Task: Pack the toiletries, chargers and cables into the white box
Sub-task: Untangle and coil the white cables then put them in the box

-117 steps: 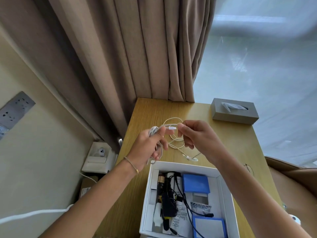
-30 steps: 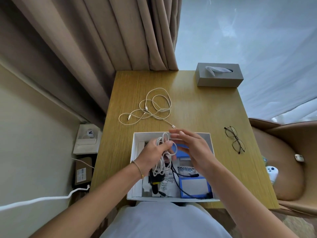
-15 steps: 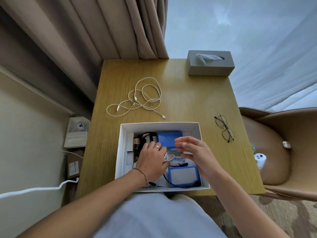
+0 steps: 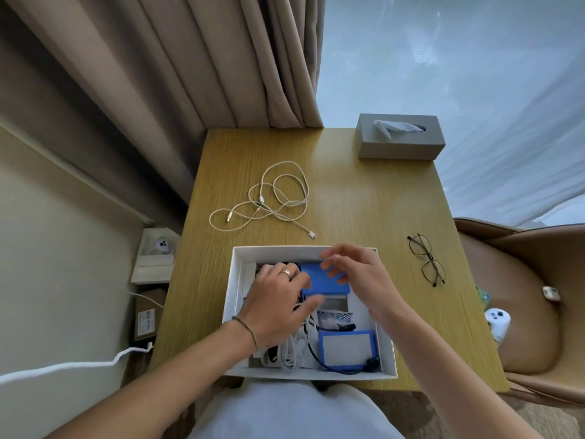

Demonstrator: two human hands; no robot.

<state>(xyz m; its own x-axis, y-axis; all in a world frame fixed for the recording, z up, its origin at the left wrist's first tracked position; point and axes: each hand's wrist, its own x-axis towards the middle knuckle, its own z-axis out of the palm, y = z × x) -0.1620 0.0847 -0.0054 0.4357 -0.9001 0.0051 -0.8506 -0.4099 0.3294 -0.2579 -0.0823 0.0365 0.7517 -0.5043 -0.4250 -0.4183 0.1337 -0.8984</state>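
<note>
Most items sat in the white box (image 4: 235,282); both hands' grip was open and empty; one white cable (image 4: 274,198) lay on the surface (image 4: 364,201)

Coiled white cable (image 4: 292,350) — now out of the hands, down inside the white box (image 4: 235,274).

Soft window daylight, wide-angle edge bending, slight motion blur

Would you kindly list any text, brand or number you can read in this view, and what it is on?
None can be read.
Label on the cardboard box on the floor: print too small and blurred.
Patterned sachet in the white box: markings illegible.
Tissue box: no text visible.
</note>
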